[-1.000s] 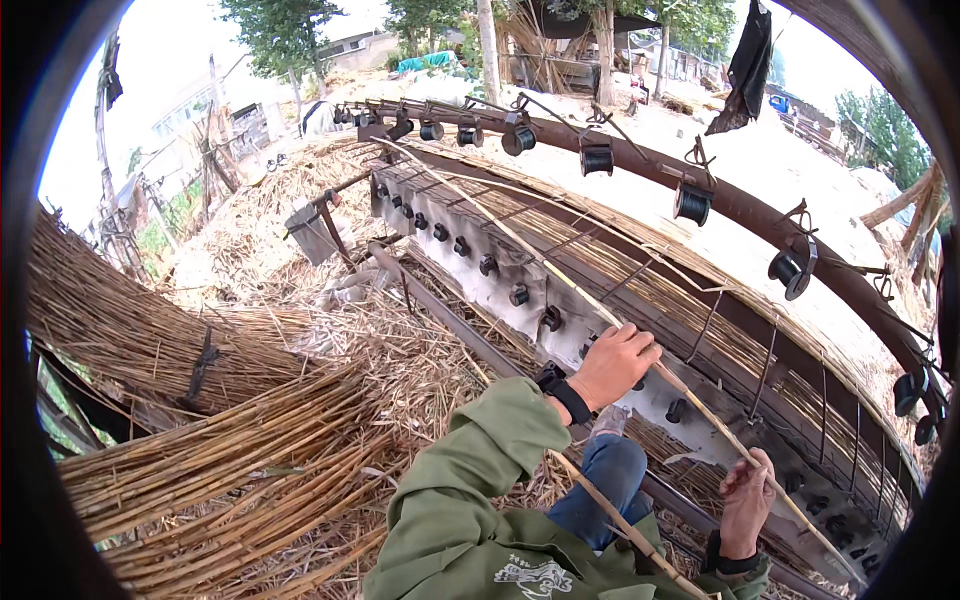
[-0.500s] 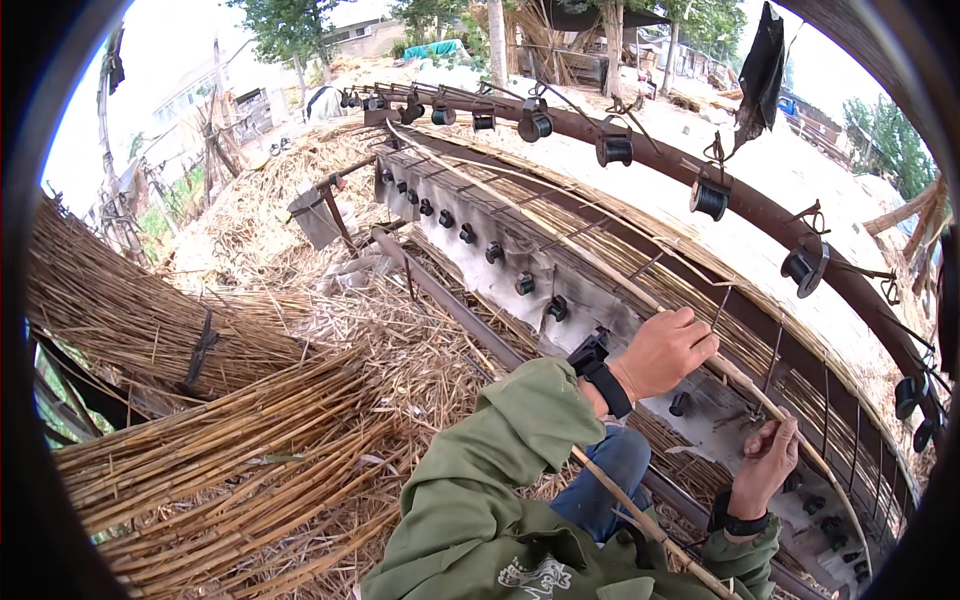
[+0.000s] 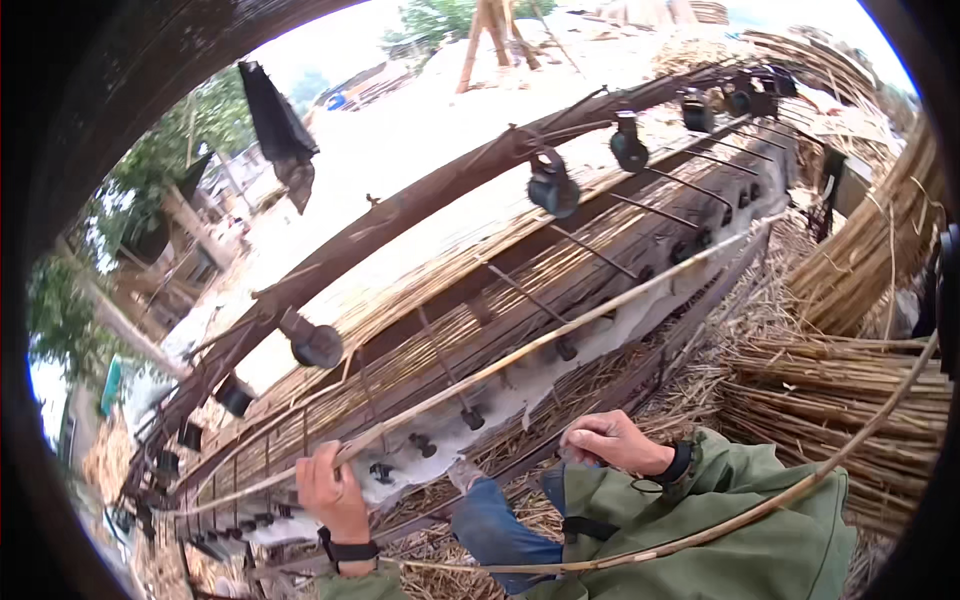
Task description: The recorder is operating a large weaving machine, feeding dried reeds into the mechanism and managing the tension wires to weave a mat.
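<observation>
My left hand (image 3: 330,485) is closed round a long pale cane (image 3: 580,325) lying along the metal weaving frame, which has rows of rods and a pale strip (image 3: 512,410) carrying dark knobs or spools. My right hand (image 3: 605,440) is below the cane, clear of it, with fingers curled together; whether something is in them is hidden. A second cane (image 3: 700,530) curves across the green sleeve and coat. Behind the held cane lie lengthwise reeds (image 3: 465,275) within the frame.
An overhead pipe (image 3: 420,195) carries dark wire spools (image 3: 555,185). Thick reed bundles (image 3: 850,255) and a pile of cut reeds (image 3: 830,430) fill the right side. Straw lies underfoot. A dark hanging sheet (image 3: 285,130), trees and leaning poles stand beyond.
The view has swung round to the right. My left hand has shifted along the cane toward the frame's near left end. My right hand has come off the cane.
</observation>
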`<state>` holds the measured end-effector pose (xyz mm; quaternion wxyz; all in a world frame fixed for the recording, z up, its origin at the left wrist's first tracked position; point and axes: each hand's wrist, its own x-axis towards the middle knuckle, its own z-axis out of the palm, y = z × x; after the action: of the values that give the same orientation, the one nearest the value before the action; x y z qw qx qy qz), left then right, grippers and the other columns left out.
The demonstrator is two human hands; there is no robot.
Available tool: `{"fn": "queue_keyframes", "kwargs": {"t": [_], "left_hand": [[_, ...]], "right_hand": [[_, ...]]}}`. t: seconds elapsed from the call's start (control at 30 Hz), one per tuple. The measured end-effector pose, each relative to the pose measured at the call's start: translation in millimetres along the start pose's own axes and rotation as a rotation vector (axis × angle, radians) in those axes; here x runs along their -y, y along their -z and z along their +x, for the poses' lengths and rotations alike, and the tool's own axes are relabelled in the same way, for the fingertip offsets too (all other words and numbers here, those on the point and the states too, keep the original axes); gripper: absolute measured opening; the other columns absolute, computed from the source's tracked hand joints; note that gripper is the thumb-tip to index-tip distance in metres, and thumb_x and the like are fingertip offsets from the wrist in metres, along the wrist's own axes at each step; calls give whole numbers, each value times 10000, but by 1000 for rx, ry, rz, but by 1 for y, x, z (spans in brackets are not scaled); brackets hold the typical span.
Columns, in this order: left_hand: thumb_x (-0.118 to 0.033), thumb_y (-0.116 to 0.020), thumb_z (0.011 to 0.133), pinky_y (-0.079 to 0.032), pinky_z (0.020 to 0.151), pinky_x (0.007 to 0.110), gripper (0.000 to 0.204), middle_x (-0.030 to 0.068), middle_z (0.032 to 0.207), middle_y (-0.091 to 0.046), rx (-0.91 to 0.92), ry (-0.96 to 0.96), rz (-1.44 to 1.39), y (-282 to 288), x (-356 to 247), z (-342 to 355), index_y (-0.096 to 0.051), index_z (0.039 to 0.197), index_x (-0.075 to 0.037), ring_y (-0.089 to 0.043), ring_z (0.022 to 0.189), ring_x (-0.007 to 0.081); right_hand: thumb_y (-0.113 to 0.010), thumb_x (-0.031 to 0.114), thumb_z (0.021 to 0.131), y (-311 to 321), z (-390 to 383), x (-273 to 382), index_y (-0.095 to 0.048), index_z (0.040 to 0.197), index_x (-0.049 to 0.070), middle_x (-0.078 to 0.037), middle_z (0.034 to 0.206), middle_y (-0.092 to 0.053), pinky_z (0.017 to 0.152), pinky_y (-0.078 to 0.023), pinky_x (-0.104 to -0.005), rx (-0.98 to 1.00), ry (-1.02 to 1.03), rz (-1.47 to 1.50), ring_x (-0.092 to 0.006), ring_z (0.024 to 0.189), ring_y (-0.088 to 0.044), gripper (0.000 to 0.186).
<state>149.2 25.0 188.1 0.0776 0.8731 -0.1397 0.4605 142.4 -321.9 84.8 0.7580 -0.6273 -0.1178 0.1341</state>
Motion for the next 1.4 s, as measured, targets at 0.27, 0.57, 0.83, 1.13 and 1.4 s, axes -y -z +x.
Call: {"fn": "queue_keyframes", "kwargs": {"t": [0.27,0.57,0.83,1.13,1.4], "left_hand": [[-13,-585,762,-459,679,376,133,169,805,-631,256,332,53,-168,40,49,-629,884,12,-605,744,307],[-78,-632,779,-448,736,371,325,188,1037,-593,287,331,102,-199,81,38,-572,1083,20,-591,874,311],[-44,-641,753,-421,858,374,648,175,1318,-408,355,317,-4,-190,76,31,-359,1337,-26,-484,1058,289],[-1,-656,694,-443,844,360,492,166,1138,-522,280,322,-463,-65,-87,-24,-488,1156,-13,-533,985,304],[-195,-589,882,-482,670,296,199,81,888,-640,472,691,-649,19,-125,-111,-621,1000,-38,-602,761,189]], "right_hand": [[-534,270,919,71,-66,-26,-616,929,11,-19,667,-580,565,-440,-259,-56,87,-165,-85,605,-525,272],[-584,194,831,54,-49,-55,-606,889,11,-160,801,-622,648,-450,-401,298,280,-444,-344,750,-580,194],[-598,154,791,41,-48,-53,-565,1009,3,-139,838,-620,680,-456,-384,478,318,-357,-294,760,-591,268],[-504,143,926,-27,-47,-58,-467,1256,30,-157,1148,-510,767,-456,-408,930,699,-268,-253,943,-549,351],[-396,430,950,-6,11,13,-484,675,23,-103,671,-556,537,-412,-264,160,472,58,-128,579,-488,500]]}}
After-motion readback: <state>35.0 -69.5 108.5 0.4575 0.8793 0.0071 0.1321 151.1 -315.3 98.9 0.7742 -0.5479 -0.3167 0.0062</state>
